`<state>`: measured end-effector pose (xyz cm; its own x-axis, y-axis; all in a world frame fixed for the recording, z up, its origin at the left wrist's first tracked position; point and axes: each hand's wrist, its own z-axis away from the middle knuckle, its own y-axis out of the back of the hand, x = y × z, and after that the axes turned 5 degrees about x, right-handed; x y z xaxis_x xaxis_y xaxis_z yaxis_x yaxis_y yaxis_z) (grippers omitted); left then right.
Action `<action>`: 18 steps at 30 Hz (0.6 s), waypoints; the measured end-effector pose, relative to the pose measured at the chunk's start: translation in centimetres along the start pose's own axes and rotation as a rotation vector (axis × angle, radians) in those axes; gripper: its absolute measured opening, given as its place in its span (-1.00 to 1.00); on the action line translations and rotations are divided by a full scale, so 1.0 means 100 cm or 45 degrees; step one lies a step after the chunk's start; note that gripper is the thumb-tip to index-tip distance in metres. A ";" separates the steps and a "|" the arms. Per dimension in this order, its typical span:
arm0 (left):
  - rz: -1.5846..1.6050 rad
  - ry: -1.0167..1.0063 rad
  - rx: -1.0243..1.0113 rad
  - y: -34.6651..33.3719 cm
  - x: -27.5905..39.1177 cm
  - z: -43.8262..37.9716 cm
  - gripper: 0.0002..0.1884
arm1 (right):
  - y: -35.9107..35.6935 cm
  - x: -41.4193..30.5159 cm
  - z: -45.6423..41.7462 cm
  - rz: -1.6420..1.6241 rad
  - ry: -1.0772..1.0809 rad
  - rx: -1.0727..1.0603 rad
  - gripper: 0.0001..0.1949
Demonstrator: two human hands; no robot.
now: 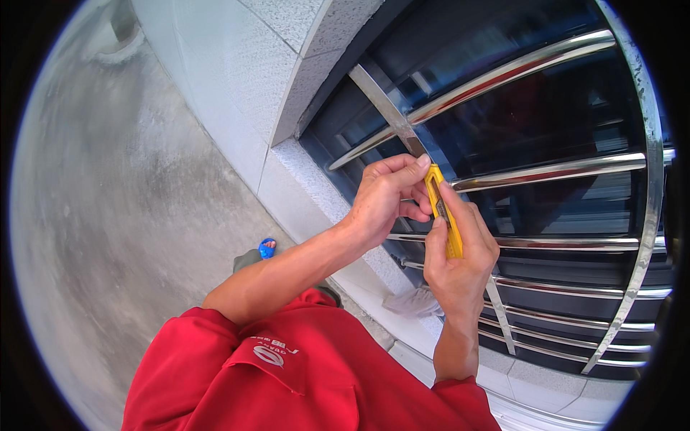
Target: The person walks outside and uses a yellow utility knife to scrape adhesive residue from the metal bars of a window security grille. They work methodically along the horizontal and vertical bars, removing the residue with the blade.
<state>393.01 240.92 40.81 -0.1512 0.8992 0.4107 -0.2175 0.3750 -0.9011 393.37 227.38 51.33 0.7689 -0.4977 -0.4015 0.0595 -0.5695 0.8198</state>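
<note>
My right hand point(461, 242) grips a yellow utility knife point(452, 229) with a dark slider, its front end pointing up and away from me. My left hand point(391, 191) is at the knife's front end, thumb and index finger pinched together there, its other fingers curled beside the knife. Whether a blade sticks out, or what the left fingertips pinch, cannot be told. Just beyond the fingertips runs a flat metal upright point(385, 102) of a window grille, with a brown patch on it near my left thumb.
Polished metal grille bars point(550, 171) cross in front of dark window glass. A pale stone sill point(307, 169) and a tiled wall point(226, 70) border the window. A greyish cloth point(415, 303) lies on the sill. Concrete ground point(135, 215) is at the left.
</note>
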 end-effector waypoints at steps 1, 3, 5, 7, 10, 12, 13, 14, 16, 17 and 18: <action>0.004 0.028 -0.016 -0.002 0.001 0.005 -0.66 | 0.004 0.002 0.004 0.051 0.008 0.017 -0.54; -0.057 0.200 -0.033 -0.013 -0.016 0.016 -0.66 | 0.021 0.006 0.026 0.157 0.025 0.047 -0.54; 0.002 0.248 -0.081 -0.018 -0.023 0.014 -0.67 | 0.025 0.009 0.029 0.167 0.012 0.046 -0.53; 0.014 0.137 -0.042 -0.016 -0.015 0.009 -0.67 | 0.021 0.006 0.018 0.118 -0.006 0.041 -0.52; -0.038 0.073 -0.040 -0.004 -0.006 0.002 -0.65 | 0.015 0.004 0.013 0.083 0.012 0.023 -0.52; -0.106 0.218 -0.035 -0.017 -0.018 0.015 -0.64 | 0.023 0.014 0.027 0.155 0.105 0.084 -0.50; -0.082 0.282 -0.076 -0.020 -0.030 0.020 -0.65 | 0.030 0.021 0.040 0.184 0.072 0.085 -0.50; -0.050 0.267 -0.078 -0.020 -0.034 0.017 -0.66 | 0.029 0.022 0.040 0.187 0.090 0.094 -0.50; -0.019 0.233 -0.054 -0.019 -0.035 0.016 -0.66 | 0.026 0.019 0.039 0.156 0.059 0.082 -0.50; -0.013 0.188 -0.024 -0.015 -0.026 0.012 -0.66 | 0.018 0.012 0.026 0.117 0.037 0.057 -0.51; -0.006 0.116 -0.028 -0.008 -0.017 0.007 -0.66 | 0.015 0.007 0.018 0.077 0.028 0.036 -0.51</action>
<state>392.76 238.94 40.91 -0.0618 0.9139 0.4013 -0.1970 0.3829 -0.9025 392.87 225.01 51.57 0.7844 -0.5173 -0.3423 -0.0050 -0.5570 0.8305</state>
